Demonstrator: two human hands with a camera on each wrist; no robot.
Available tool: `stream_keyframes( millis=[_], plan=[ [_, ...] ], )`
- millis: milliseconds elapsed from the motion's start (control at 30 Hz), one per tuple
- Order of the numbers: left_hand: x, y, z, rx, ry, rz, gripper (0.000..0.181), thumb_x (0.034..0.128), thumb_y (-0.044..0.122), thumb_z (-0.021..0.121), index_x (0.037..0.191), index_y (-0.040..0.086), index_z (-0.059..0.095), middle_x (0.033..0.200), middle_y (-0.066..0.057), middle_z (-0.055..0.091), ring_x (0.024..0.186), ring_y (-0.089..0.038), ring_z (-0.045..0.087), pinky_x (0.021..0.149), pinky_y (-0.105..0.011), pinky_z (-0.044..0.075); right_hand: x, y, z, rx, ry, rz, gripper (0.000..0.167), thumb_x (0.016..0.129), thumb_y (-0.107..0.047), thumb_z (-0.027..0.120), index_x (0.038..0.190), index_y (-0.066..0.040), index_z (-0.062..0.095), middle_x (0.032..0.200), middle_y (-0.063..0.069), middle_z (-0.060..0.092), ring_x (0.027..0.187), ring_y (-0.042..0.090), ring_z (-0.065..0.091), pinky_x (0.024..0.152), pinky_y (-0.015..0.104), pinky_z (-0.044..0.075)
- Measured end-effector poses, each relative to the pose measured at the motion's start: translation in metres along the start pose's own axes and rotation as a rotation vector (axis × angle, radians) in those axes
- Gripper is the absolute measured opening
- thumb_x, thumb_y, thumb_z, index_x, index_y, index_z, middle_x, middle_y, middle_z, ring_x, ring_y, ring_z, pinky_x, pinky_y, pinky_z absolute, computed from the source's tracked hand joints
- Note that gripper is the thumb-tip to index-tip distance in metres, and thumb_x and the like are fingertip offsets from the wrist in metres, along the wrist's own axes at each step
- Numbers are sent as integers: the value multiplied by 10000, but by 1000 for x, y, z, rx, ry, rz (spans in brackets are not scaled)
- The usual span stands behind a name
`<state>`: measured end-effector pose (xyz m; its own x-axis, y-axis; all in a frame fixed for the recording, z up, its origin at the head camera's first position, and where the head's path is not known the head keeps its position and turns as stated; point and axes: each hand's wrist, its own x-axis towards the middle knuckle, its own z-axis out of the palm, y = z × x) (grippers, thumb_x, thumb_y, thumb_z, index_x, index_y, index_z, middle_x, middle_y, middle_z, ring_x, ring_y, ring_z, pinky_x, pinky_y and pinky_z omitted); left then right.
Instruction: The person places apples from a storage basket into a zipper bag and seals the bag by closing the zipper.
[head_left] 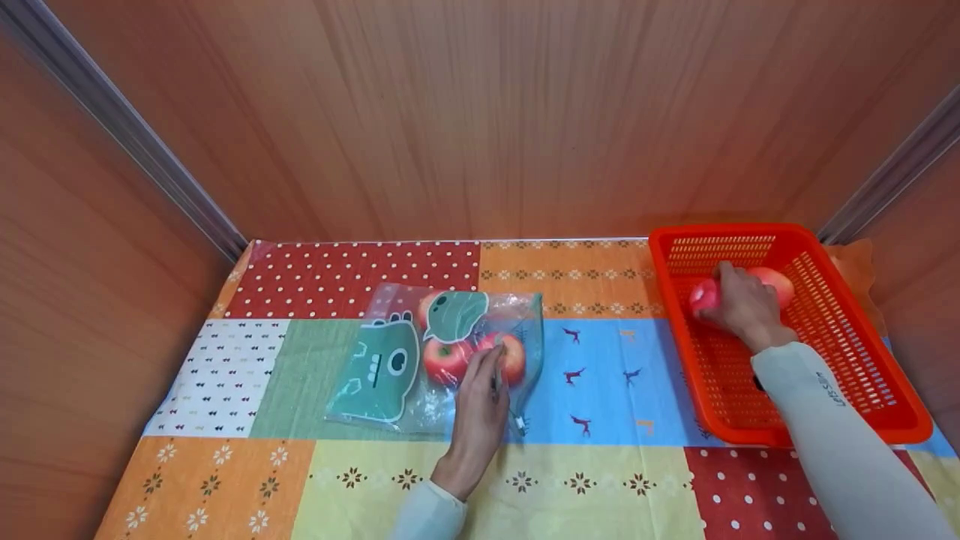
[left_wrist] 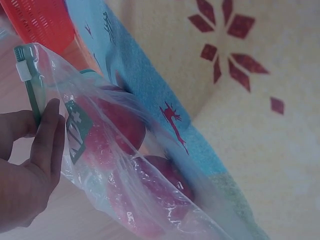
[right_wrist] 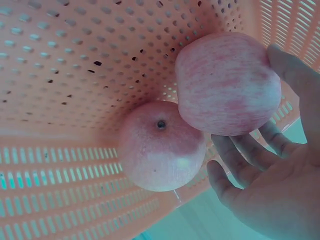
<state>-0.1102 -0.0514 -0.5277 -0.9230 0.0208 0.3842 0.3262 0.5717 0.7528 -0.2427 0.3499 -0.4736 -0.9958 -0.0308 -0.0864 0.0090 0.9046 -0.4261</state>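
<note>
A clear zip bag (head_left: 431, 409) printed with green cartoon creatures lies on the patchwork cloth. Inside it are red apples (head_left: 444, 361), one partly behind a green print. My left hand (head_left: 480, 401) is at the bag's right side, and in the left wrist view it pinches the green zip edge (left_wrist: 34, 95), just below the white slider (left_wrist: 23, 71). Over in the red basket (head_left: 679, 352), my right hand (head_left: 742, 304) holds an apple (right_wrist: 227, 82), thumb on one side and fingers curled against the other. A second apple (right_wrist: 160, 150) touches it.
The patchwork cloth (head_left: 600, 480) covers the table. Wooden panels (head_left: 450, 120) stand behind it and on both sides. The basket's raised, slotted walls surround the right hand, close to the right panel. An orange cloth corner (head_left: 855, 266) shows behind the basket.
</note>
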Motion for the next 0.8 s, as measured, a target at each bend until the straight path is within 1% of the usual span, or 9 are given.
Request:
stream_keyframes(
  millis=[100, 200, 367, 567, 667, 800],
  plan=[
    [0, 1, 0, 4, -4, -8, 524, 949, -66, 730, 1452, -24, 589, 1304, -154, 625, 1307, -307, 633, 1076, -432, 519, 0, 1, 1, -41, 4, -17, 743, 812, -153, 900, 1367, 41, 446, 1259, 316, 551, 1108, 517, 525, 1021, 774, 464],
    [0, 1, 0, -4, -14, -23, 525, 959, -56, 724, 1463, -16, 582, 1314, -148, 621, 1318, -298, 625, 1086, -423, 516, -1, 2, 1, -62, -20, -24, 776, 792, -160, 909, 1396, 55, 471, 1283, 320, 537, 1132, 526, 505, 1035, 781, 445],
    [0, 1, 0, -16, -18, -28, 532, 965, -55, 716, 1475, -3, 573, 1312, -134, 620, 1314, -278, 628, 1089, -412, 518, -4, 3, -1, -68, -62, -31, 816, 796, -185, 910, 1441, 69, 481, 1294, 323, 539, 1126, 527, 503, 1003, 763, 477],
    [0, 1, 0, -12, -11, -13, 543, 954, -69, 722, 1472, -2, 573, 1323, -137, 618, 1329, -288, 619, 1090, -428, 514, -8, 3, -4, -73, -57, -62, 746, 802, -179, 904, 1377, 75, 504, 1261, 327, 582, 1074, 516, 557, 957, 733, 527],
    [0, 2, 0, -15, -11, -15, 552, 949, -76, 723, 1474, -4, 571, 1329, -139, 619, 1334, -294, 617, 1088, -429, 516, -11, 2, -5, -66, -57, -65, 718, 807, -182, 901, 1351, 62, 503, 1252, 320, 584, 1065, 510, 569, 931, 717, 550],
    [-1, 3, 0, -12, -9, -19, 554, 947, -77, 726, 1474, -1, 574, 1330, -129, 620, 1332, -289, 619, 1085, -420, 518, -17, -3, -9, -49, -48, -68, 717, 805, -202, 912, 1341, 36, 500, 1270, 310, 574, 1079, 510, 569, 926, 725, 555]
  ],
)
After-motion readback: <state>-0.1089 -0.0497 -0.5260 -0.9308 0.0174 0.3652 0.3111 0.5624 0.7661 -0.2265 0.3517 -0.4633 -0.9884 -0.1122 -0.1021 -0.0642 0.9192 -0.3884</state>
